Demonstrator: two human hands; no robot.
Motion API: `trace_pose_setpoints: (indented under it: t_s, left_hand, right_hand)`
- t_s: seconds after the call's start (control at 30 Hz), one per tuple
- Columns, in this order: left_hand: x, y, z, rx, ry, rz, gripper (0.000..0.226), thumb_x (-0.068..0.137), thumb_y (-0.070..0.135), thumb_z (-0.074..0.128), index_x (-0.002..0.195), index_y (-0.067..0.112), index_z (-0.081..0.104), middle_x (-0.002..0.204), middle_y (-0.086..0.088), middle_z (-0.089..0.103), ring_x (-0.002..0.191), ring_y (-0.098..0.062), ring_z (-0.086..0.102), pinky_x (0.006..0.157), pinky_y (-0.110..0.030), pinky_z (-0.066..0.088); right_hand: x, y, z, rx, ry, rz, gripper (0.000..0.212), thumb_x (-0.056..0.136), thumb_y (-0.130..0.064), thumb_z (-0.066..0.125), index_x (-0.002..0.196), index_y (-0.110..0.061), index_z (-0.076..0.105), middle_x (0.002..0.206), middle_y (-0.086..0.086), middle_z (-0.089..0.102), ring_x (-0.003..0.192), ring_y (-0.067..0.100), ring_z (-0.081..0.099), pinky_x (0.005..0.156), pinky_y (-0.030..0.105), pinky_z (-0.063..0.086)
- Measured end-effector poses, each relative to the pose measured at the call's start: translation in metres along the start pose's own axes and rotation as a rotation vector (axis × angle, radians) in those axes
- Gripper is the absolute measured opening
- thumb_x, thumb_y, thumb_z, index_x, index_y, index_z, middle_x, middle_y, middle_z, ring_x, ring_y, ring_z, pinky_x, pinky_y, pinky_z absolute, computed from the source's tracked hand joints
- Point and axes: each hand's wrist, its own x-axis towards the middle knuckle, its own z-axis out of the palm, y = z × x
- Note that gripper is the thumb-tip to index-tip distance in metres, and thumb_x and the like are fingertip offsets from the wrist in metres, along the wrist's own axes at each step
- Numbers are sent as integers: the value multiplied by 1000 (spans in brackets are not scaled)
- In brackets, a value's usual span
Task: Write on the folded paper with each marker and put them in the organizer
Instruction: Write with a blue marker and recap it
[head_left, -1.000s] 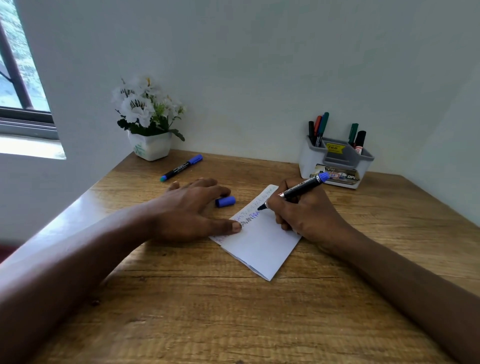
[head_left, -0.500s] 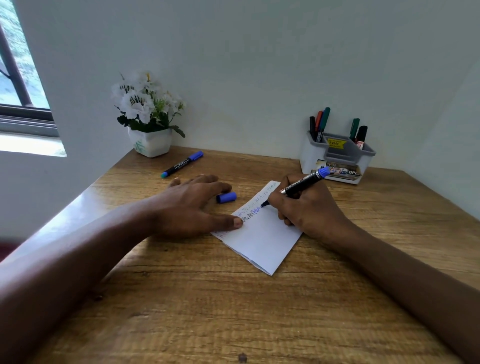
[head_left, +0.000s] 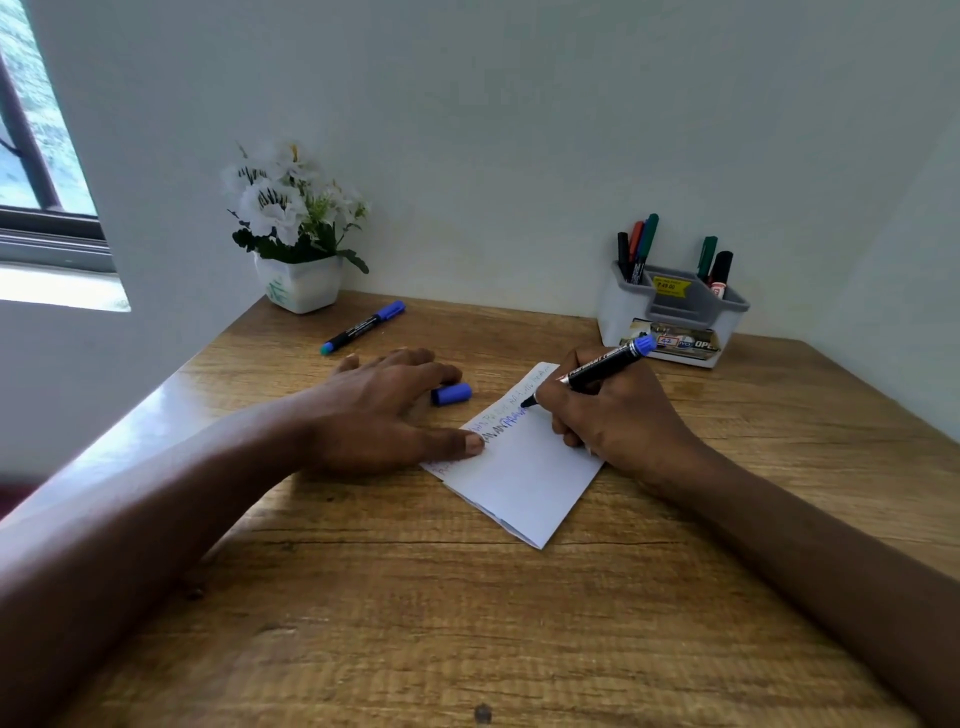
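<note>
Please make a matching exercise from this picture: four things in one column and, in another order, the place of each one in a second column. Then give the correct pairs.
Things:
1. loose blue cap
2. capped blue marker
3. open blue marker
4. flower pot

Places:
A. held in the right hand, tip on the folded paper
B. in the far left corner of the table, at the wall
C. on the table by the fingers of the left hand
D. lying alone on the table, near the flower pot

Pairs: 1-C, 2-D, 3-A, 4-B
</note>
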Motion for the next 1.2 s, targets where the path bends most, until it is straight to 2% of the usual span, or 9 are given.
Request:
trace_pose_setpoints:
  t_s: [0.43, 0.53, 0.63, 0.7, 0.83, 0.9, 0.97, 1.07, 1.2]
  left_hand:
    - [5, -5, 3, 11, 9, 32, 101, 69, 89, 39, 157, 44, 19, 168, 11, 9, 152, -18, 14, 122, -53, 11]
    - [4, -5, 7, -11, 85, 47, 86, 80, 84, 43, 155, 42, 30, 166, 11, 20, 149, -14, 23, 122, -53, 17]
    - [3, -4, 10, -65, 265, 85, 54, 94, 64, 51, 142, 40, 52, 156, 12, 41, 139, -9, 41, 114, -41, 37]
    - [2, -2, 10, -30, 332, 91, 45, 94, 57, 57, 135, 40, 60, 151, 14, 48, 133, -8, 48, 107, -35, 43]
    - [3, 1, 13, -8, 438, 87, 33, 89, 54, 66, 119, 41, 70, 134, 22, 60, 120, -2, 56, 95, -31, 51]
    - [3, 0, 14, -67, 525, 98, 24, 89, 48, 71, 113, 43, 71, 111, 34, 65, 104, 10, 59, 79, -15, 49]
    - [1, 0, 13, -176, 590, 120, 21, 90, 40, 73, 111, 44, 71, 98, 44, 64, 97, 19, 58, 73, -6, 46]
    - [-1, 3, 13, -290, 598, 174, 24, 92, 35, 72, 115, 41, 72, 106, 37, 68, 97, 11, 65, 82, -17, 54]
    - [-3, 7, 16, -303, 560, 211, 24, 93, 32, 70, 116, 39, 72, 109, 28, 71, 101, 2, 68, 88, -30, 57]
  right_hand:
    - [2, 6, 0, 14, 22, 29, 13, 92, -23, 73, 87, -12, 69, 62, 2, 74, 48, 11, 66, 43, 19, 49]
    - [3, 9, -2, 156, 23, 38, 12, 94, -21, 71, 90, -10, 67, 67, 5, 75, 54, 16, 68, 46, 25, 52]
    - [2, 9, -5, 235, -22, 20, 9, 93, -20, 72, 96, -12, 69, 73, 4, 77, 61, 17, 71, 48, 25, 51]
    - [2, 9, -4, 240, -57, 4, 7, 92, -20, 73, 99, -20, 72, 78, 0, 78, 64, 14, 72, 47, 23, 49]
    - [1, 7, -5, 315, -134, -38, 11, 93, -19, 70, 100, -25, 76, 86, 1, 79, 76, 15, 73, 46, 23, 45]
    - [0, 4, -8, 371, -178, -59, 16, 98, -24, 64, 104, -22, 78, 89, 4, 80, 79, 17, 72, 46, 22, 44]
    - [-1, 3, -12, 431, -230, -27, 25, 100, -31, 57, 107, -22, 79, 93, 6, 80, 84, 17, 72, 50, 22, 45]
    - [-2, 5, -16, 453, -300, -15, 32, 102, -36, 51, 111, -24, 78, 98, 4, 81, 90, 12, 72, 58, 24, 47]
    - [-4, 5, -18, 454, -332, -84, 27, 101, -29, 52, 112, -22, 77, 98, 3, 81, 87, 8, 72, 58, 23, 48]
